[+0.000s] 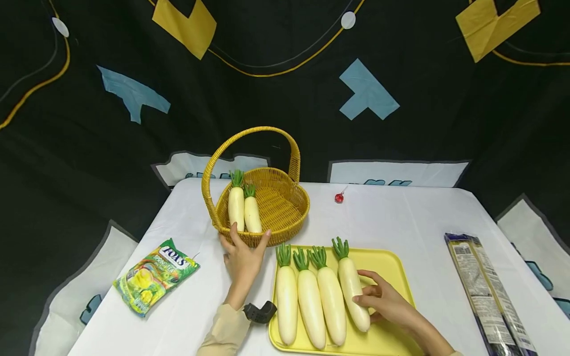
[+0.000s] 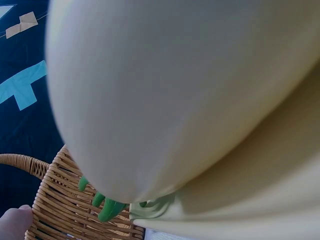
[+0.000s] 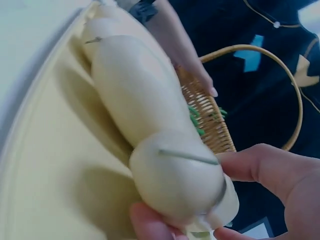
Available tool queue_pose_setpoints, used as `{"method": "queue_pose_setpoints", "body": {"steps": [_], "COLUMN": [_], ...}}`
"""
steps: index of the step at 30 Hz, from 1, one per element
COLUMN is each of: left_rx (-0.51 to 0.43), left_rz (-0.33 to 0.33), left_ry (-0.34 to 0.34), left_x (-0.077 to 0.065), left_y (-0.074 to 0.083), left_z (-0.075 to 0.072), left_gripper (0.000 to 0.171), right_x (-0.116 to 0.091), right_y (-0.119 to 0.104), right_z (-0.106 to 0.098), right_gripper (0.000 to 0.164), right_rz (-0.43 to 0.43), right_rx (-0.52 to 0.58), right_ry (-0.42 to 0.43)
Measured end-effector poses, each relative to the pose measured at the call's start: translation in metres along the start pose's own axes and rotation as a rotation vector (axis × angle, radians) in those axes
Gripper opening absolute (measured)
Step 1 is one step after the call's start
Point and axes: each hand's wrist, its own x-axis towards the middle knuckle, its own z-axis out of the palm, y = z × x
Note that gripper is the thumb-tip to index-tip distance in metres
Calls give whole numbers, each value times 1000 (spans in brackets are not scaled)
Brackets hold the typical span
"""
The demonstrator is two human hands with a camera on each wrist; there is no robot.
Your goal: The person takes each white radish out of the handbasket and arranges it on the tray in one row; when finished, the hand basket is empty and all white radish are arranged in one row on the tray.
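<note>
White radish [image 1: 352,287]: it's poising over the yellow tray [image 1: 392,267], three neighbours [image 1: 310,307] lining up on its left, well in from the worktop's [image 1: 378,212] right edge.
Right grip [image 1: 388,301]: thumb and fingers are pinching its lower body.
Left grip [image 1: 244,259]: fingers are spreading apart, touching the basket [image 1: 291,228] near the worktop's far edge.
Handling: it's looking stiff, smooth, maybe slippery, fairly light; the thick middle is offering better hold than the leaves [image 1: 340,248].
</note>
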Motion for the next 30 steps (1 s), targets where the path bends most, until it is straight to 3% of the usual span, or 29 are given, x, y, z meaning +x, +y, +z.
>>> {"method": "queue_pose_setpoints", "body": {"steps": [13, 23, 30], "left_rx": [-1, -13, -3], "left_rz": [-1, 0, -2], "left_ry": [-12, -11, -21], "left_x": [0, 0, 0], "left_y": [-1, -1, -1], "left_z": [-2, -2, -2], "left_gripper": [107, 107, 107], "right_x": [-1, -1, 5], "right_y": [0, -7, -29], "right_z": [10, 9, 3], "right_gripper": [72, 72, 66], "right_rz": [-39, -12, -52], "right_rx": [-291, -295, -319], "right_ry": [156, 170, 264]}}
